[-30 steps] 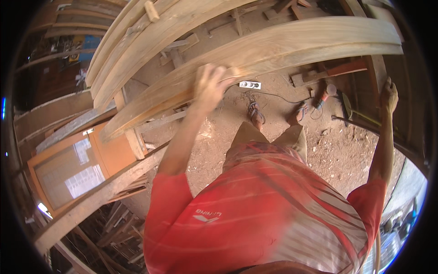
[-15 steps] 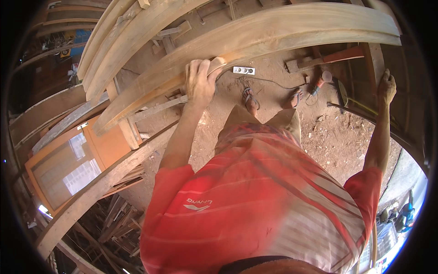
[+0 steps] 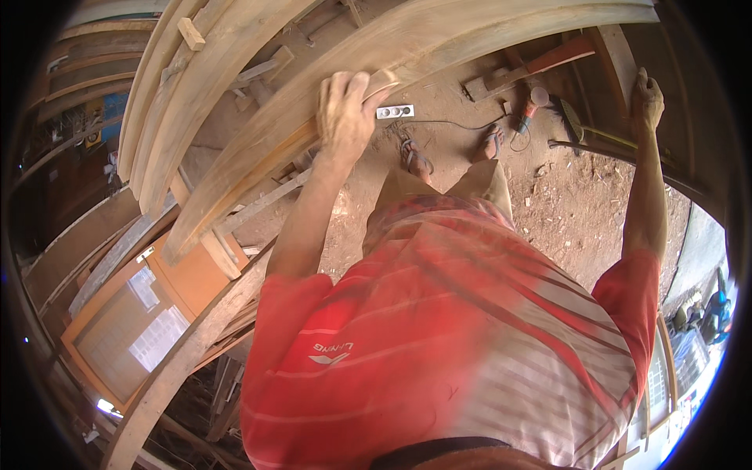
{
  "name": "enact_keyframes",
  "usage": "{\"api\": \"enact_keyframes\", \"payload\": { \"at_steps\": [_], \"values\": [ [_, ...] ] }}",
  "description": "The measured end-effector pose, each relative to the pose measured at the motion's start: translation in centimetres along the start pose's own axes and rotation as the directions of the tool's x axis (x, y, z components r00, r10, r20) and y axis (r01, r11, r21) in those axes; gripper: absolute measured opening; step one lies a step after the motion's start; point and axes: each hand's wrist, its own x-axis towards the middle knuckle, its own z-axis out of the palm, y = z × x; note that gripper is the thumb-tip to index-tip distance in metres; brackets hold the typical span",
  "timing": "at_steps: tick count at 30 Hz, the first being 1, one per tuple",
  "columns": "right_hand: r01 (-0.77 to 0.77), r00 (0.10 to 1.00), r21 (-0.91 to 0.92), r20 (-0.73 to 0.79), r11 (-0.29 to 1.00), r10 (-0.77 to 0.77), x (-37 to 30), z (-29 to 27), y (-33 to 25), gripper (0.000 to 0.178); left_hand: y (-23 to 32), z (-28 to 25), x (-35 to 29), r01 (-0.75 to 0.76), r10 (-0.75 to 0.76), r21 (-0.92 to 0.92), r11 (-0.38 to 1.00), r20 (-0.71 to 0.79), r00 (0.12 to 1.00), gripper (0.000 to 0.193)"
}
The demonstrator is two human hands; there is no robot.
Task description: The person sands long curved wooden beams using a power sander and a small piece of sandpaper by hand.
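Across the upper part of the head view runs a long curved wooden beam [image 3: 439,39], pale and grained, its left end sweeping down toward an orange-framed panel [image 3: 190,274]; the left hand [image 3: 345,113] is clamped on a small wooden block [image 3: 381,83] and holds it against the beam, near the edge facing the person, with the fingers bent over the block; the right hand [image 3: 648,99] is well apart from it, fingers curled at the edge of a wooden post [image 3: 616,55] on the far right, though I cannot tell exactly what it grips; beyond the beam, at the upper left, more curved timbers [image 3: 176,94] lie side by side, with a small offcut [image 3: 190,34] on top of them; below the beam, on the earthen floor [image 3: 580,192] scattered with chips, a white power strip [image 3: 394,111] lies near the sandalled feet [image 3: 417,159], and a cable [image 3: 446,124] runs toward a red power tool [image 3: 526,117] with a round disc; a reddish board [image 3: 560,55] lies just beyond that tool; white sheets [image 3: 159,337] show on the panel, and another curved timber [image 3: 168,376] crosses in front of it at the lower left
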Motion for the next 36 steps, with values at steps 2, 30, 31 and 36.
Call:
{"api": "enact_keyframes", "payload": {
  "at_steps": [2, 30, 31, 36],
  "values": [
    [-0.014, 1.000, 0.019, 0.019, 1.000, 0.014, 0.5, -0.4, 0.1, 0.062, 0.6, 0.1, 0.8, -0.008, 0.009, -0.030, 1.000, 0.025, 1.000, 0.037],
    [-0.013, 0.999, 0.201, 0.043, 0.979, 0.005, -1.3, -0.6, -1.9, 0.050, 15.6, 12.1, 18.9, -0.324, 0.331, -0.078, 0.943, 0.100, 0.938, 0.032],
    [-0.003, 0.999, 0.194, 0.036, 0.981, -0.004, -1.4, -1.0, -1.7, 0.049, 16.0, 12.2, 18.8, -0.319, 0.328, -0.089, 0.944, 0.109, 0.939, 0.032],
    [-0.081, 0.997, 0.212, -0.001, 0.974, 0.083, -2.2, -1.4, -1.7, 0.045, 11.9, 8.9, 14.8, -0.292, 0.291, -0.025, 0.956, 0.180, 0.940, 0.033]
  ]
}}
